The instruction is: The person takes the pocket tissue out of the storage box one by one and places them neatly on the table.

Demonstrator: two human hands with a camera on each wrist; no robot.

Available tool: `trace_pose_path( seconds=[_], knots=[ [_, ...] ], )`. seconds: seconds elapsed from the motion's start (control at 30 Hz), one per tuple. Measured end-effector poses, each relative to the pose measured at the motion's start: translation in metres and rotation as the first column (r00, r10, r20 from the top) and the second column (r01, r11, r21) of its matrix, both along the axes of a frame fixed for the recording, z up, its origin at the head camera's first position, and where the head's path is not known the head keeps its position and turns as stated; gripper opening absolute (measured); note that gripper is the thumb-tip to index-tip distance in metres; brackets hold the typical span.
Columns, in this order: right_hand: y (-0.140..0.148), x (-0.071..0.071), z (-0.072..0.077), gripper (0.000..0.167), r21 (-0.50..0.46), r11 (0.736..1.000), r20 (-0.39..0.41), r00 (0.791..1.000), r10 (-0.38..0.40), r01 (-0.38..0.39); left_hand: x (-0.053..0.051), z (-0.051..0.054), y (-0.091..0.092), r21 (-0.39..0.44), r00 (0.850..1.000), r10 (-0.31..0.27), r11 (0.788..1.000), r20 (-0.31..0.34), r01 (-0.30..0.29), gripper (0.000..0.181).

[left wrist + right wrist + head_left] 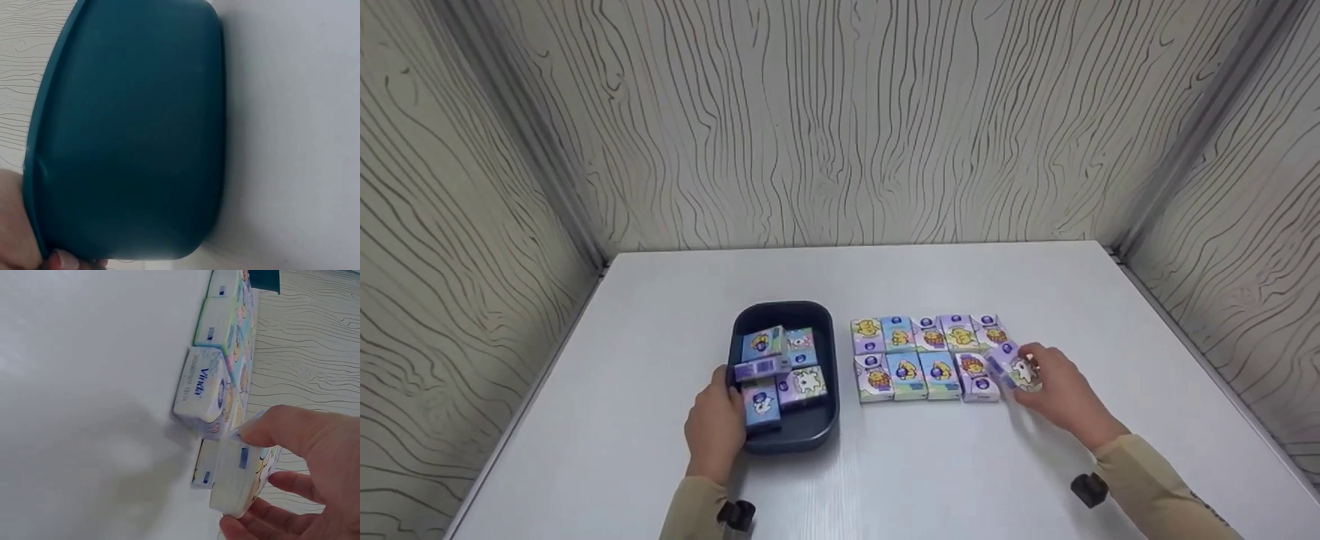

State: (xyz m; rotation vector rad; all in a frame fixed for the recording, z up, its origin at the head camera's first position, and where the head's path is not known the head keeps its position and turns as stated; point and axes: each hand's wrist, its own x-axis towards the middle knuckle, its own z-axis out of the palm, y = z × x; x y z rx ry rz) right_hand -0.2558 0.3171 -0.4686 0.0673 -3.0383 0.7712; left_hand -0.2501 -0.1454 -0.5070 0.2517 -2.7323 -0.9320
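Observation:
My left hand grips the left side of a dark teal plastic basin, thumb over its rim. Several small tissue packs lie loosely inside it, some on top of others. In the left wrist view, the basin's outer wall fills most of the picture. My right hand pinches a purple-and-white tissue pack between thumb and fingers, tilted, at the right end of two rows of packs. The right wrist view shows this held pack just above the table, beside a pack lettered Vinda.
To the right of the basin, the back row of packs and the front row lie side by side on a white table. Wood-patterned panels enclose the table at the back and sides.

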Motion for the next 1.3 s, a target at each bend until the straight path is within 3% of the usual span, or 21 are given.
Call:
trace_pose_path(
  seconds=[0.2,0.43,0.57,1.0,1.2,1.3],
  knots=[
    [0.001,0.003,-0.012,0.07,0.074,0.996,0.112,0.992,-0.066,0.058,0.0,-0.001,-0.002,-0.005,1.0,0.0,1.0,-0.01,0.0,0.04],
    [-0.005,0.001,-0.018,0.088,0.029,0.996,0.202,0.975,-0.093,0.089,0.002,0.0,-0.003,-0.013,1.0,-0.001,1.0,-0.006,0.001,0.041],
    [-0.01,0.0,-0.019,0.093,0.003,0.996,0.182,0.979,-0.093,0.094,0.001,0.0,-0.003,-0.009,1.0,-0.003,1.0,0.007,0.003,0.041],
    [-0.013,-0.01,-0.026,0.079,0.002,0.997,0.085,0.993,-0.081,0.081,-0.001,0.001,-0.002,0.004,1.0,-0.003,1.0,0.026,0.003,0.042],
    [-0.013,-0.012,-0.027,0.081,0.009,0.997,0.091,0.993,-0.075,0.075,0.0,0.001,-0.002,-0.002,1.0,0.005,1.0,0.015,-0.005,0.04],
    [-0.015,-0.01,-0.021,0.089,0.066,0.995,0.114,0.99,-0.079,0.072,0.0,0.002,-0.001,-0.011,1.0,0.009,1.0,0.008,-0.009,0.039]
  ],
)
